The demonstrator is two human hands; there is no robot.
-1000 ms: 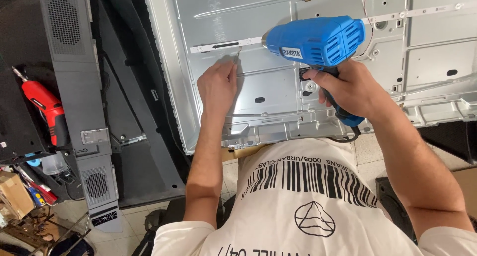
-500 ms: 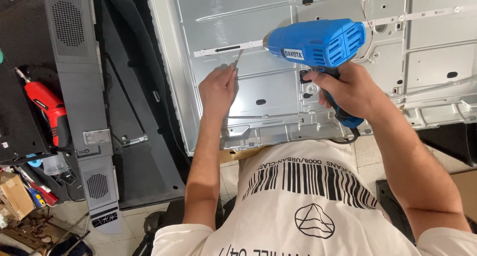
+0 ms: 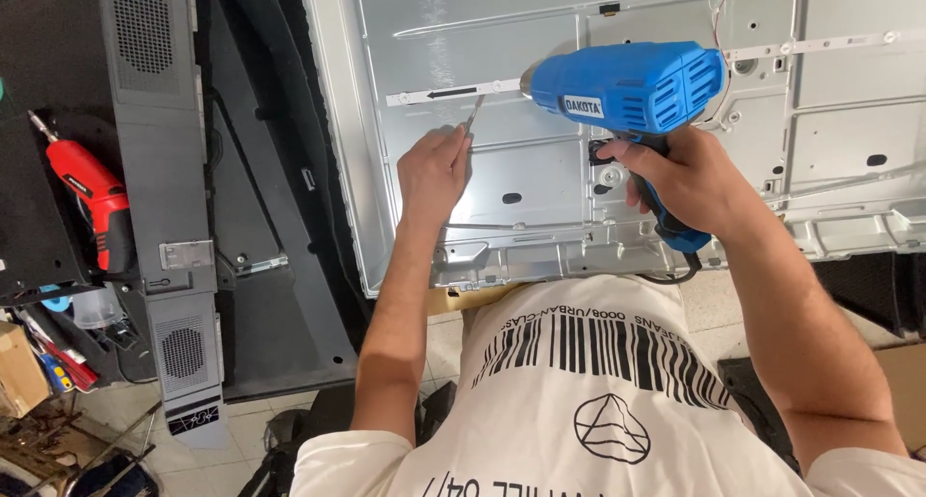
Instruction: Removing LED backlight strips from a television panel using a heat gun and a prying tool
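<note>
Gripping the blue heat gun [image 3: 627, 87] by its handle, your right hand [image 3: 685, 179] aims at the thin strip [image 3: 453, 95]; your left hand [image 3: 434, 169] pinches a slim, stiff metal tool [image 3: 475, 111], likely light

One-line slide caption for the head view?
Right hand aims blue heat gun at white strip on grey metal panel; left hand holds thin tool.

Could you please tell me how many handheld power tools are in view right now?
2. A blue heat gun is in the right hand over the metal panel; a red electric screwdriver lies at far left. The clutter at lower left may hide others.
</note>
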